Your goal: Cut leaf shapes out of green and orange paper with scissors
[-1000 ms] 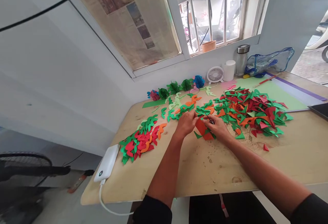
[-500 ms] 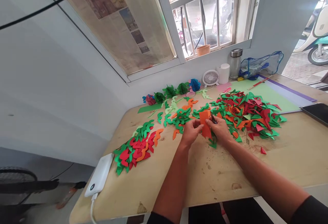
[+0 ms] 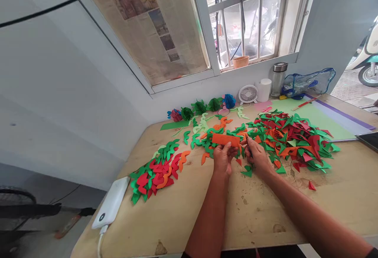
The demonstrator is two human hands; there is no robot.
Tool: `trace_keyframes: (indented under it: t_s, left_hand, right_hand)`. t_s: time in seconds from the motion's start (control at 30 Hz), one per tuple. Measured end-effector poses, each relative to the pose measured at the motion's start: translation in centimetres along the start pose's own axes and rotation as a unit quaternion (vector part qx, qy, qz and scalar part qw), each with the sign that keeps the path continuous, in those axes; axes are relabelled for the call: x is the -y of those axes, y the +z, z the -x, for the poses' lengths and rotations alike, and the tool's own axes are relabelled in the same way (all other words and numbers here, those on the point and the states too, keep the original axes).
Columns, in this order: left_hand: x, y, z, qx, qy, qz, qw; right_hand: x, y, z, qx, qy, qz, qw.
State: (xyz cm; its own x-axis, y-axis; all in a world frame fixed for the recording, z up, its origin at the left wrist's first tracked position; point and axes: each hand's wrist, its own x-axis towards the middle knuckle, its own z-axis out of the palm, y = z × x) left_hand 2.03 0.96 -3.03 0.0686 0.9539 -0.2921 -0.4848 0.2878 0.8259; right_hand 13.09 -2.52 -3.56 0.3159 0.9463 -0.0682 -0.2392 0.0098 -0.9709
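Observation:
My left hand point(image 3: 223, 158) pinches an orange paper strip point(image 3: 223, 140) that lies nearly level above the table. In my right hand point(image 3: 257, 156) is a pair of dark scissors point(image 3: 248, 143), its point close to the strip's right end. Part of the scissors is hidden by the fingers. Behind the strip lie green cut paper shapes point(image 3: 203, 143) with wavy edges. A large heap of red, green and orange paper scraps point(image 3: 295, 138) spreads to the right of my right hand. Left of my hands sits a pile of red and green cut shapes point(image 3: 158, 171).
A white power bank point(image 3: 111, 203) with a cable lies at the table's left edge. Along the wall stand paper flowers point(image 3: 200, 107), a small white fan point(image 3: 248, 93) and a glass bottle point(image 3: 278, 80). A dark phone point(image 3: 369, 140) rests at the right.
The orange strip has turned from upright to nearly level, pointing left. My right hand and the scissors are now at its right end. The view has shifted slightly.

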Motion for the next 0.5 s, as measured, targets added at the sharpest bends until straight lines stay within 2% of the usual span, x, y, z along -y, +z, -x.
trace_keyframes:
  t_s: [0.1, 0.3, 0.5]
  left_hand:
    - [0.42, 0.34, -0.07, -0.002, 0.008, 0.013, 1.0]
    - [0.97, 0.51, -0.13, -0.045, 0.058, 0.06, 0.995]
    - [0.91, 0.83, 0.42, -0.041, 0.097, 0.075, 0.992]
  right_hand:
    - [-0.11, 0.13, 0.17, 0.009, 0.013, 0.003, 1.0]
    - [0.06, 0.43, 0.48, 0.013, 0.026, -0.007, 1.0]
    - [-0.17, 0.91, 0.86, 0.047, 0.033, 0.005, 0.998]
